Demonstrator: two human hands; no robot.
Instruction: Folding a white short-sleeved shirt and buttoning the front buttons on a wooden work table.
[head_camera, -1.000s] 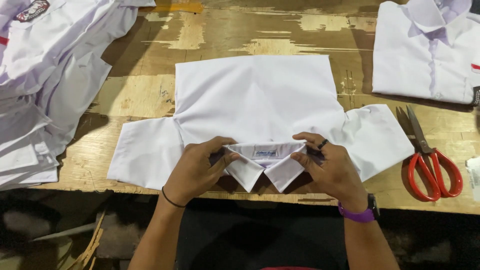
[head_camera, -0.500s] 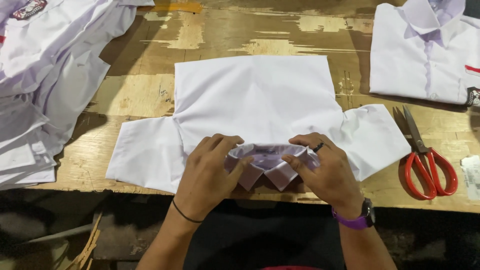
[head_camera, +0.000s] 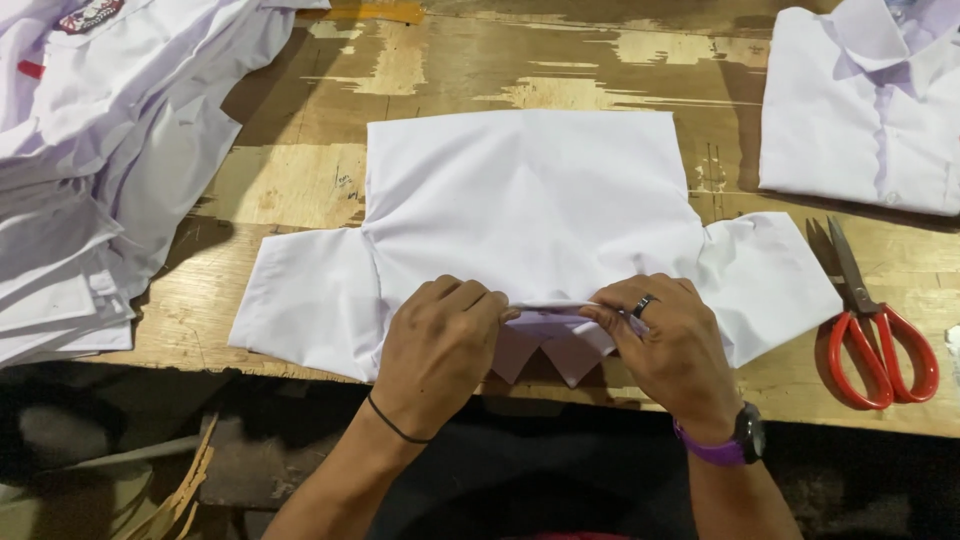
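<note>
A white short-sleeved shirt (head_camera: 520, 210) lies back side up on the worn wooden table (head_camera: 290, 180), collar toward me and both sleeves spread out. My left hand (head_camera: 435, 345) and my right hand (head_camera: 665, 345) press down on the collar (head_camera: 555, 345) at the table's near edge, fingertips pinching its folded band. The two collar points stick out below between my hands. My right hand wears a dark ring and a purple-strapped watch; a thin black band circles my left wrist.
A stack of white shirts (head_camera: 90, 150) fills the left side of the table. One folded white shirt (head_camera: 870, 110) lies at the back right. Red-handled scissors (head_camera: 870, 320) rest to the right of the spread shirt's sleeve.
My hands have pressed the collar flat and closed in over it; the label that showed inside the collar a second ago is now covered.
</note>
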